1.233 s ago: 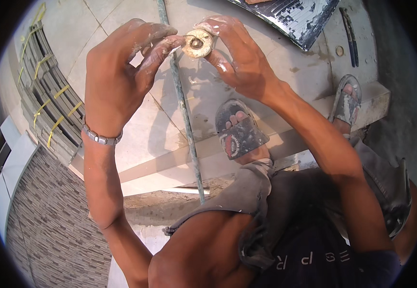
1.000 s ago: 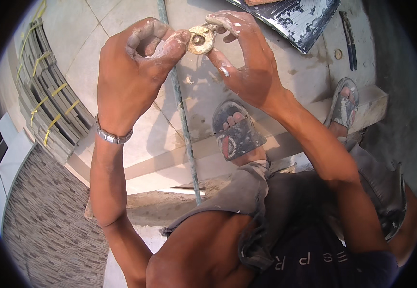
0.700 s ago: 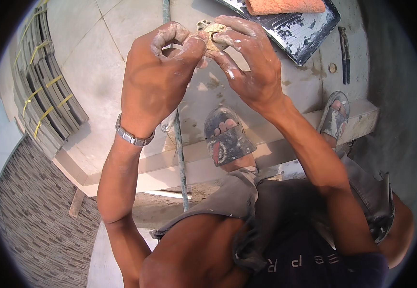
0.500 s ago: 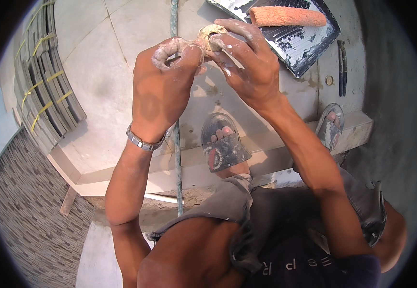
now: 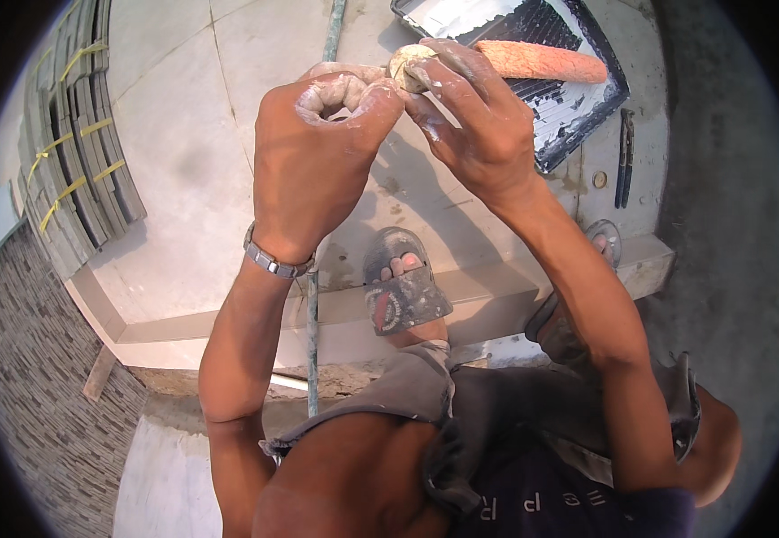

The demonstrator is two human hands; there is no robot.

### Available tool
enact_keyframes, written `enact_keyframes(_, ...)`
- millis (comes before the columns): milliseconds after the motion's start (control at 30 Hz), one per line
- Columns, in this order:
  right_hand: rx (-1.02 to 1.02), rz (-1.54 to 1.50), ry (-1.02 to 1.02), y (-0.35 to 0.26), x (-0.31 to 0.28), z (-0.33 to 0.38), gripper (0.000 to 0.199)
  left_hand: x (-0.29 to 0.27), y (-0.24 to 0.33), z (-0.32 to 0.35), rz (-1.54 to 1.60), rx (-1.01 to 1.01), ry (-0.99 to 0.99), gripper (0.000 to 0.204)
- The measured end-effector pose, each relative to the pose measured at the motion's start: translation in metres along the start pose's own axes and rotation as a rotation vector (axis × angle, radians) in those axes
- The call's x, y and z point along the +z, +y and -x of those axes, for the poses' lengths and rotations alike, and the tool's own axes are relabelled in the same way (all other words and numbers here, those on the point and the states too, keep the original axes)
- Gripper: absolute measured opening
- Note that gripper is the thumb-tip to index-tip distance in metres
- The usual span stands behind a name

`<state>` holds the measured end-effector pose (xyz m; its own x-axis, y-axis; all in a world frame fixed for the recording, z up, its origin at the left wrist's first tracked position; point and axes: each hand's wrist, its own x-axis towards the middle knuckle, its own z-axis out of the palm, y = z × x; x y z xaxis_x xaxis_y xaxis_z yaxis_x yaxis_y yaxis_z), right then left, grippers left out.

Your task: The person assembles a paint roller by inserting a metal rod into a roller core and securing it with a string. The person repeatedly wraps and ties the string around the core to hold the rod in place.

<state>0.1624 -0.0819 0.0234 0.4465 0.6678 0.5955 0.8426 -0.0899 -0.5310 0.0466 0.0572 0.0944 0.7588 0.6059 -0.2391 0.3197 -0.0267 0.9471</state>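
Both my hands are raised close together in front of me, dusted with white powder. My right hand pinches a small round pale disc-shaped piece between thumb and fingers. My left hand, with a metal bracelet on its wrist, is curled closed beside it, its fingertips touching the same piece. Most of the piece is hidden by the fingers.
A black paint tray with an orange roller lies at the top right on the pale tiled floor. A long thin metal rod runs down the middle. Bundled grey tiles are stacked at left. My sandalled foot rests on a step edge.
My view has tilted so the paint tray and roller came further into sight. Both hands stayed together on the small round piece, the fingers working around it.
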Motion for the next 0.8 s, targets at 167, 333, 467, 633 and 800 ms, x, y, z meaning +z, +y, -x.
enact_keyframes(167,-0.081,0.009,-0.055,0.012,-0.007,-0.007,0.049,0.015,-0.002,0.009,-0.005,0.112,0.033,0.017)
enact_keyframes(333,-0.07,-0.025,-0.2,0.01,-0.014,-0.014,0.05,0.02,-0.009,0.02,-0.19,0.311,0.103,0.016)
enact_keyframes(467,-0.039,-0.018,-0.261,0.008,-0.024,-0.013,0.044,0.002,-0.015,0.021,0.062,0.119,0.015,0.019)
enact_keyframes(633,-0.068,-0.062,-0.243,0.002,-0.027,-0.012,0.044,-0.008,-0.012,0.004,0.243,-0.013,-0.075,0.028)
enact_keyframes(800,0.015,-0.143,-0.209,-0.015,-0.014,-0.025,0.047,-0.034,-0.01,-0.03,0.28,-0.153,-0.312,0.036)
